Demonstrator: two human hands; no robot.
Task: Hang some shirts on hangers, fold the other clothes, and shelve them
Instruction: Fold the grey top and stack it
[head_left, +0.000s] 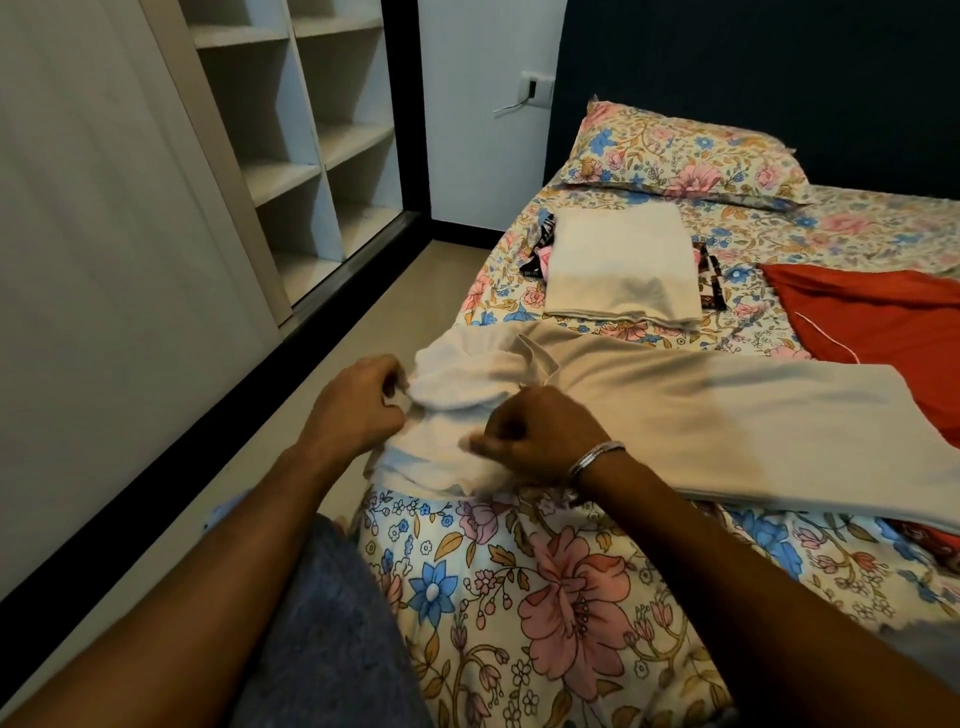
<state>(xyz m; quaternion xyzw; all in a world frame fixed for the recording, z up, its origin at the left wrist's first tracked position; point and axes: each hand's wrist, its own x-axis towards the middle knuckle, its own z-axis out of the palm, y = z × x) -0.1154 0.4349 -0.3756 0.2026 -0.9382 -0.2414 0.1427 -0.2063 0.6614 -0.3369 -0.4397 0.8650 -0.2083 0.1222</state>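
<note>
Across the near edge of the bed (545, 597), a long cream garment (701, 415) lies flat, its bunched end at the bed's left edge. Farther along that edge rests a folded white cloth (618, 260). Left hand (358, 402) and right hand (540, 428) each grasp the bunched fabric with curled fingers.
</note>
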